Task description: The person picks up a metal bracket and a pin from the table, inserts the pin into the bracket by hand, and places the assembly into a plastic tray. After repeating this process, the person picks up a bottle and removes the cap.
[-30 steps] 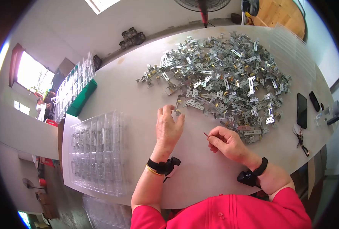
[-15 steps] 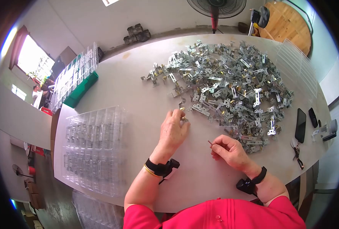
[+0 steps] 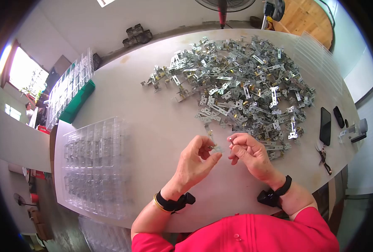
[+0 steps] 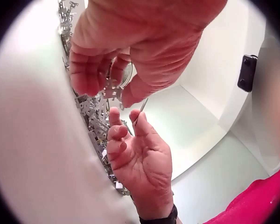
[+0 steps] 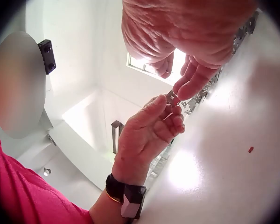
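Observation:
Between the thumb and fingers of my left hand is a small metal bracket, pinched at its edge. My right hand pinches a thin rod that sticks out past the fingertips. Both hands are close together above the table, in front of a big heap of metal brackets. In the right wrist view the bracket sits right at the right fingertips, partly hidden by fingers. One loose bracket lies at the heap's near edge, just beyond the left hand.
Clear plastic trays holding brackets lie at the left. A green bin stands behind them. On the right are a black phone and a small hand tool. A tiny red piece lies on the table.
The left hand has come back from the heap's near edge toward my body and to the right, bringing a bracket close to the right hand. The right hand still pinches the rod.

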{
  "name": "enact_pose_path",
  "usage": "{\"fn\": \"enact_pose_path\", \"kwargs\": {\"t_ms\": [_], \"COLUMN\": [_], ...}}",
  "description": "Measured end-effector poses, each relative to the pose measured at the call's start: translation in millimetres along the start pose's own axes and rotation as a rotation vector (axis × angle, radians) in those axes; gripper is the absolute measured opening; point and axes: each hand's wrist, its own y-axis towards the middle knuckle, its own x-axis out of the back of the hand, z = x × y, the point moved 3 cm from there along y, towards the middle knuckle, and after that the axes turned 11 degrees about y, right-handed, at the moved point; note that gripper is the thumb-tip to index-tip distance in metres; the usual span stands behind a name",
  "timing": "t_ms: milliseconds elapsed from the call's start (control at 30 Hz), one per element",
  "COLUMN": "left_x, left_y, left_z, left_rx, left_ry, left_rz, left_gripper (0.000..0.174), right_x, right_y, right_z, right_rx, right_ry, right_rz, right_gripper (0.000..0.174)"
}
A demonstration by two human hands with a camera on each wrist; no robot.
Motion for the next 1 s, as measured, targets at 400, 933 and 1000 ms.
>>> {"fn": "enact_pose_path", "kwargs": {"t_ms": [400,933,1000], "left_x": [-18,-23,-24], "left_y": [-4,-2,-4], "left_z": [2,9,12], "left_rx": [-0.219,0.184,0.278], "left_ry": [-0.014,-0.572,-0.480], "left_rz": [0.369,0.570,0.561], "left_gripper": [0.033,0.041,0.037], "right_x": [11,-8,-8], "right_y": [4,-2,-2], "right_z": [9,16,16], "right_rx": [-0.008,-0.049,-0.046], "right_ry": [-0.013,0.134,0.097], "right_rz": [-0.074,0.079,0.063], "right_gripper": [0.014,0.013,0.013]}}
